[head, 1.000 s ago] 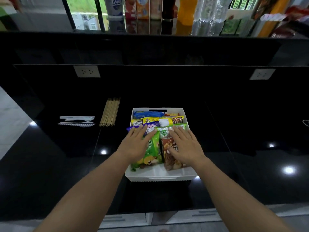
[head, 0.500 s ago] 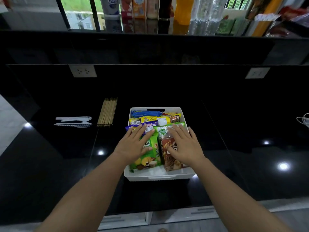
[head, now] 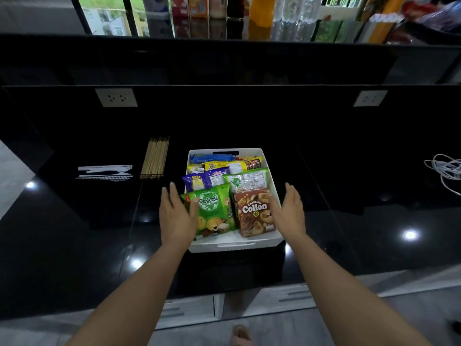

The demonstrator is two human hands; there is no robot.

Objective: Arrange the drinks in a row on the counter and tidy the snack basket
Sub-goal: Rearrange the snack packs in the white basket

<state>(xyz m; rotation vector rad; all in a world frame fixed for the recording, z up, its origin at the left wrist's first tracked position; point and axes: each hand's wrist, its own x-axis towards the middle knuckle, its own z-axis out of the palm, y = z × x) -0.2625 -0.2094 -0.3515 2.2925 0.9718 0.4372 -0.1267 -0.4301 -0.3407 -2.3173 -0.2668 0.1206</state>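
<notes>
My left hand (head: 176,216): fingers spread and flat, holding nothing, at the left wall of the snack basket; my thumb lies over the edge of the green snack bag.
My right hand (head: 289,213): fingers apart too, palm turned inward, empty, just beside the basket's right wall and next to the Collon box.
Snack basket (head: 234,245): white, rectangular, standing on the black counter (head: 349,221) directly in front of me, between my two hands.
Green snack bag (head: 212,211): front left of the basket, lying face up.
Chocolate Collon box (head: 254,211): brown, front right, beside the green bag (its label is readable).
Behind those two: a purple packet (head: 204,181) on the left and a lighter green packet (head: 245,181) on the right, then a yellow packet (head: 219,166), and a blue one (head: 199,158) at the far wall.
Drinks (head: 217,7): lined up on the higher ledge beyond the counter, cartons and bottles side by side (only their lower parts show).
Chopsticks (head: 155,158): a wooden bundle left of the basket, well apart from it.
Wrapped white utensils (head: 104,171): further left of the chopsticks.
White cable (head: 445,171): coiled at the far right edge.
</notes>
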